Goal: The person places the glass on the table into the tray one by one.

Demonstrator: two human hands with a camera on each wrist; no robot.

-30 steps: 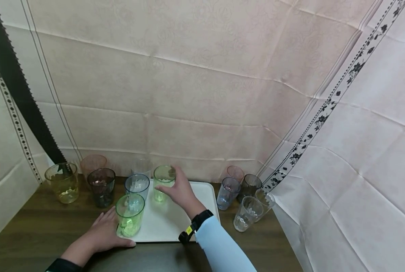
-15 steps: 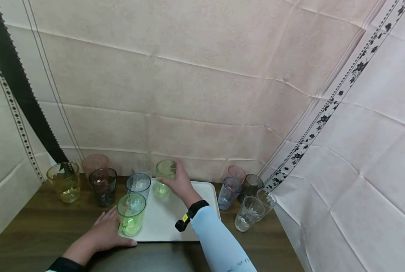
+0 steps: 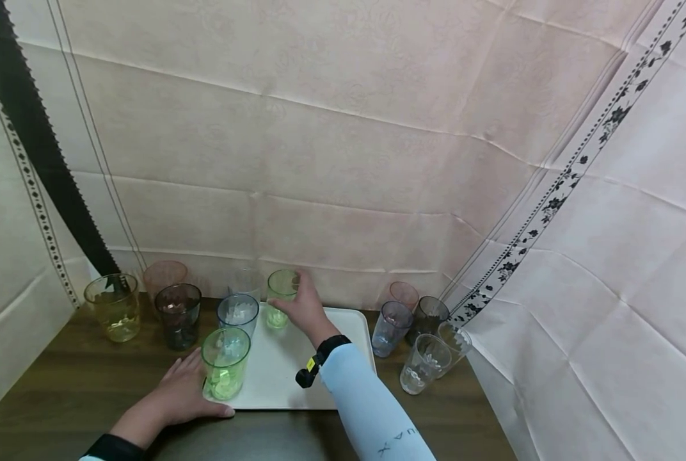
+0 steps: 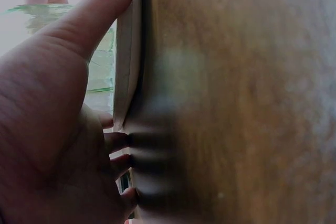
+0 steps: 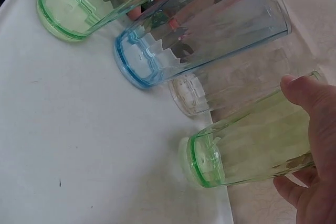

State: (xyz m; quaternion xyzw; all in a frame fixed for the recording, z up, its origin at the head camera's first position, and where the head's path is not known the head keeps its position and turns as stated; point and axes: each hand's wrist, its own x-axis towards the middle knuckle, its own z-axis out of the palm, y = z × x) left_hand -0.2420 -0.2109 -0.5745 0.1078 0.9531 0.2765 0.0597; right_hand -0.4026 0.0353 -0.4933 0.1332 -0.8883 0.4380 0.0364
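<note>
My right hand (image 3: 305, 310) grips a green glass (image 3: 276, 310) near its rim, thumb on one side and fingers on the other. That glass is upright at the back of the white tray (image 3: 297, 368); whether its base touches the tray I cannot tell. A clear glass (image 5: 191, 93), a blue glass (image 5: 144, 59) and another green glass (image 3: 226, 374) stand along the tray's left side. My left hand (image 3: 184, 394) rests at the tray's front left corner beside the nearer green glass. Its thumb lies along the front rim, and the fingers extend down the left side.
Left of the tray stand a yellow glass (image 3: 115, 317), a dark glass (image 3: 178, 320) and a pink glass (image 3: 164, 272). Several smaller glasses, including a blue one (image 3: 390, 330) and a clear one (image 3: 423, 368), cluster to the right. A patterned cloth (image 3: 343, 160) hangs behind the wooden table (image 3: 49, 384).
The right hand has moved the green glass slightly toward the back of the tray, near the clear glass. The left hand has stayed at the tray corner.
</note>
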